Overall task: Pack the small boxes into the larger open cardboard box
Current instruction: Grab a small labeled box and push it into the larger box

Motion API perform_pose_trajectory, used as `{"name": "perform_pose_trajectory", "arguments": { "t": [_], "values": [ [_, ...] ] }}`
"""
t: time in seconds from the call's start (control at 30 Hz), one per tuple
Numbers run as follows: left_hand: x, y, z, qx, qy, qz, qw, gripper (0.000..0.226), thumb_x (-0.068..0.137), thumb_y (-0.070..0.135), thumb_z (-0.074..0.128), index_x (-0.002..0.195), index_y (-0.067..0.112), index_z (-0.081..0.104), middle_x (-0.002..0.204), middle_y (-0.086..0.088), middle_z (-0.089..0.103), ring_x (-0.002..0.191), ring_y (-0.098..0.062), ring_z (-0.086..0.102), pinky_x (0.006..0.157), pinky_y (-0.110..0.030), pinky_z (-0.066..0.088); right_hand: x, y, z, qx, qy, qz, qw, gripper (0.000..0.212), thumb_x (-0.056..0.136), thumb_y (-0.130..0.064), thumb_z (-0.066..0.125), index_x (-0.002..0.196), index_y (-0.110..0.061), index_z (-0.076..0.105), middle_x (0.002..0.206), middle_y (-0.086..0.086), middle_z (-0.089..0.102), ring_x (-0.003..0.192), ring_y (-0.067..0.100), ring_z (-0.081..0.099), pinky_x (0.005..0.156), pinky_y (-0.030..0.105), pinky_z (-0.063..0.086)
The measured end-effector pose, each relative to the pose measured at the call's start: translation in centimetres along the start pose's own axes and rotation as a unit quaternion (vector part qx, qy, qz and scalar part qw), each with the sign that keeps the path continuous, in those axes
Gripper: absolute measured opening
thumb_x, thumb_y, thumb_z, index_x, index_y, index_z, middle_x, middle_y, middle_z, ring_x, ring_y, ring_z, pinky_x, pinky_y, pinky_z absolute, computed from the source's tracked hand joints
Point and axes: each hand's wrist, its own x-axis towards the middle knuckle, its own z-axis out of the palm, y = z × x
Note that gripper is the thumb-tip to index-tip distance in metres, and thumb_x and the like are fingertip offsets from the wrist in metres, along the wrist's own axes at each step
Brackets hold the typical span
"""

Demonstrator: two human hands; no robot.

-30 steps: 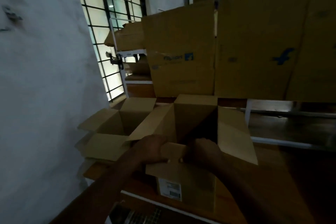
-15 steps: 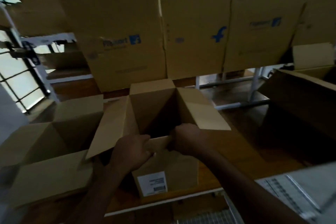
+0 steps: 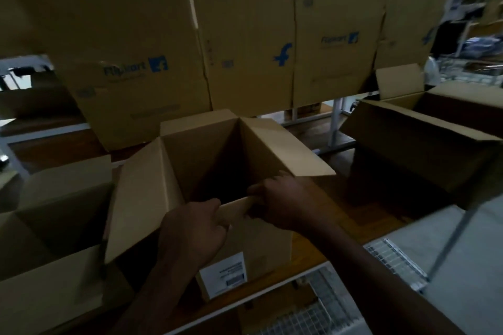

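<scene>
An open brown cardboard box stands on the wooden table in front of me, its side and far flaps spread outward and a white label on its near wall. Its near flap is folded down over the front edge. My left hand grips that flap from the left, and my right hand grips it from the right. The inside of the box is dark and I cannot see anything in it. No small boxes are in view.
Another open box sits at the left and a larger open box at the right. Tall flattened branded cartons stand along the back. A wire mesh surface lies below the table's near edge.
My view has swung from the white wall and window on the left towards the right, bringing the right box into sight. Both hands have stayed on the near flap throughout.
</scene>
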Motion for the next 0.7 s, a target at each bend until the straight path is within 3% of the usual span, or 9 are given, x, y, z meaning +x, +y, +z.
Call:
{"name": "perform_pose_trajectory", "arguments": {
  "t": [0.17, 0.33, 0.57, 0.7],
  "values": [
    [1.9, 7.5, -3.5, 0.059, 0.065, 0.031, 0.996, 0.026, 0.082, 0.059, 0.067, 0.086, 0.034, 0.060, 0.066, 0.012, 0.057, 0.059, -0.009, 0.054, 0.053, -0.027, 0.041, -3.1, 4.2, -7.4, -0.037, 0.092, -0.016, 0.995, 0.019, 0.084, -0.048, 0.071, 0.098, -0.037, 0.064, 0.095, -0.013, 0.069, 0.089, 0.011, 0.065, 0.085, 0.037, 0.037],
    [4.3, 16.3, -7.0, 0.031, 0.152, 0.092, 0.984, 0.022, 0.084, 0.048, 0.073, 0.085, 0.029, 0.062, 0.063, 0.008, 0.059, 0.054, -0.018, 0.058, 0.055, -0.034, 0.054, -6.7, 9.9, -15.0, -0.066, 0.189, -0.036, 0.979, 0.021, 0.082, -0.046, 0.075, 0.096, -0.033, 0.068, 0.093, -0.011, 0.071, 0.084, 0.015, 0.067, 0.087, 0.045, 0.045],
    [8.6, 29.4, -9.6, 0.094, 0.260, 0.123, 0.953, 0.025, 0.073, 0.044, 0.079, 0.073, 0.026, 0.062, 0.053, 0.005, 0.054, 0.045, -0.023, 0.053, 0.050, -0.021, 0.017, -11.1, 19.8, -23.7, -0.123, 0.271, -0.053, 0.953, 0.025, 0.082, -0.053, 0.069, 0.097, -0.034, 0.067, 0.094, -0.010, 0.072, 0.086, 0.020, 0.068, 0.084, 0.041, 0.039],
    [10.9, 36.1, -9.8, 0.066, 0.293, 0.144, 0.943, 0.019, 0.078, 0.045, 0.073, 0.080, 0.027, 0.066, 0.057, 0.010, 0.036, 0.049, -0.020, 0.045, 0.053, -0.026, 0.030, -14.1, 25.0, -27.4, -0.118, 0.296, -0.050, 0.946, 0.023, 0.083, -0.051, 0.069, 0.093, -0.030, 0.066, 0.090, -0.007, 0.070, 0.081, 0.023, 0.067, 0.079, 0.041, 0.042]
  ]
}}
